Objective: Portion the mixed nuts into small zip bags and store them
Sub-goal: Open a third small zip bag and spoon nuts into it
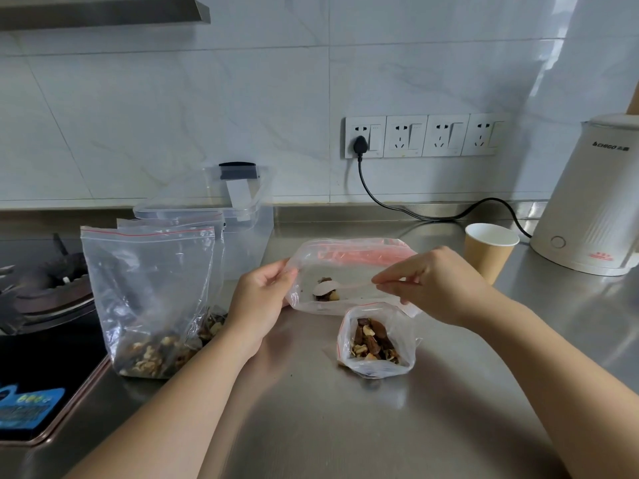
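Observation:
A clear zip bag [352, 257] with a red seal lies on its side on the steel counter [328, 426], mouth toward me. My left hand [259, 302] pinches its left edge and holds it open. My right hand [432, 285] pinches the handle of a white plastic spoon [325, 288], whose bowl rests inside the bag on a few nuts. In front stands a small open zip bag [375, 340] partly filled with mixed nuts. At the left, tall zip bags [148, 288] stand upright with nuts at the bottom.
A clear plastic container [242, 216] with its lid ajar stands behind the tall bags. A gas stove [41, 288] is at the far left. A paper cup [489, 250] and a white kettle [587, 202] with a black cord [415, 212] stand at the right.

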